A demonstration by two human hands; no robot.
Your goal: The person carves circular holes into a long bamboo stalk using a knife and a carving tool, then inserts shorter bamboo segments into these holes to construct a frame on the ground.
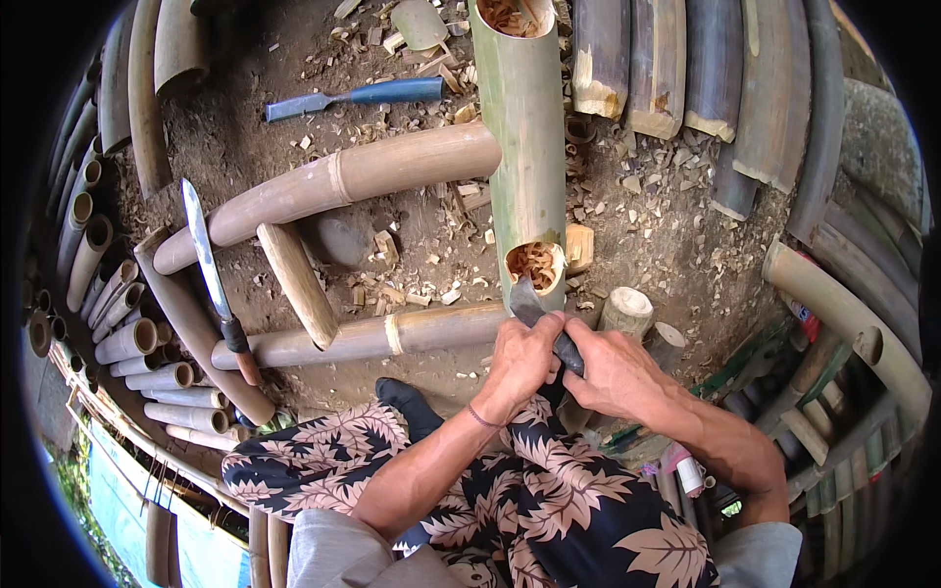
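Green bamboo tube (527, 147) lies across two pale poles (392, 333); left hand (520, 361) and right hand (613, 372) both grip the knife (529, 304) at its cut end.

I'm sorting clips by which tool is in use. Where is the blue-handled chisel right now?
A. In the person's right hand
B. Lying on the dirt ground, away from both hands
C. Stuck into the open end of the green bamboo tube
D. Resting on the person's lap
B: the blue-handled chisel lies on the dirt ground, while the left hand and right hand grip a dark-handled blade at the green bamboo tube.
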